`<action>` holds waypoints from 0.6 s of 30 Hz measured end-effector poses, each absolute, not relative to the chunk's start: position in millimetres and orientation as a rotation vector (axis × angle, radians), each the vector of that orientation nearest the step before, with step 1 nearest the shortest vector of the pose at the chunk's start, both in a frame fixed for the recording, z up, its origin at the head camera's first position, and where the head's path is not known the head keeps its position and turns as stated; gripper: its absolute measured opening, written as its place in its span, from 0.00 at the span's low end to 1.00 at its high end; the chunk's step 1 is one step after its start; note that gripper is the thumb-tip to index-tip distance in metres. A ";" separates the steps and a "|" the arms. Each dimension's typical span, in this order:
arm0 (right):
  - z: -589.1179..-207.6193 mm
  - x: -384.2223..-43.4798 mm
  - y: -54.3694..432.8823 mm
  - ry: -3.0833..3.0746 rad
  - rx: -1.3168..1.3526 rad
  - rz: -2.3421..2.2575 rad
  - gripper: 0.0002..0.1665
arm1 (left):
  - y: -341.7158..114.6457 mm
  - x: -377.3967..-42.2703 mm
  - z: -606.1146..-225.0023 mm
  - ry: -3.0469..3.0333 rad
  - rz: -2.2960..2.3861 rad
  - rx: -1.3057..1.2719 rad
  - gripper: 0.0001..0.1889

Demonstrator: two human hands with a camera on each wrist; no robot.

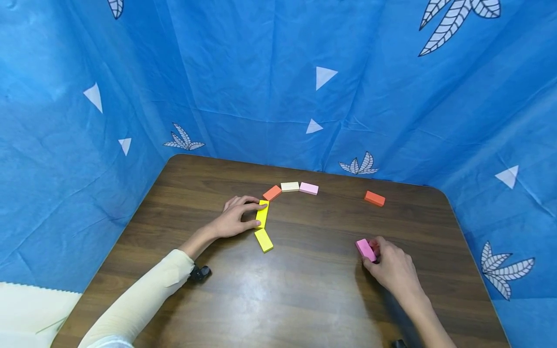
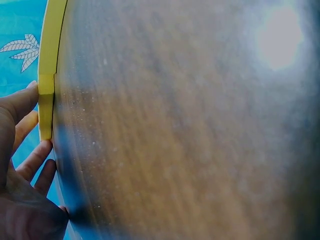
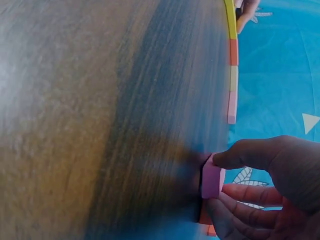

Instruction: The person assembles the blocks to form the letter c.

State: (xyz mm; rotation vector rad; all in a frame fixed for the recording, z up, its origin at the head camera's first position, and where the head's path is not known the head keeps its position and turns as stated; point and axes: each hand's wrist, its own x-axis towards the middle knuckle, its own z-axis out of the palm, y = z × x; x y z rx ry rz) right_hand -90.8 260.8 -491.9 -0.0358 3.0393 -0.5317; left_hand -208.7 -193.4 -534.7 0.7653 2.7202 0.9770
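Note:
My left hand (image 1: 235,217) holds a yellow block (image 1: 262,214) flat on the table, thumb at its near end and a finger towards its far end. Against that near end lies a second yellow block (image 1: 263,240), set at an angle. On the right, my right hand (image 1: 393,266) pinches a pink block (image 1: 364,250) between thumb and fingers, close to the tabletop. A reddish patch shows beside it under the fingers; what it is I cannot tell. From the held yellow block, an orange block (image 1: 272,193), a cream block (image 1: 290,187) and a light pink block (image 1: 309,188) curve rightward.
A separate orange block (image 1: 374,198) lies near the back right of the brown wooden table (image 1: 313,290). Blue cloth (image 1: 270,87) with leaf and triangle prints hangs around the far edge and sides. A black wrist device (image 1: 200,273) is beside the left sleeve.

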 end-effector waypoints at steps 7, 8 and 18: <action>-492.6 -91.0 258.1 3.083 -0.037 -0.561 0.23 | -192.4 -208.6 -531.8 2.714 0.980 0.766 0.28; -492.6 -90.7 257.1 3.088 -0.040 -0.567 0.23 | -192.5 -208.7 -531.6 2.714 0.979 0.765 0.28; -491.8 -91.3 242.8 3.053 -0.072 -0.595 0.21 | -193.4 -208.6 -533.9 2.724 0.969 0.771 0.28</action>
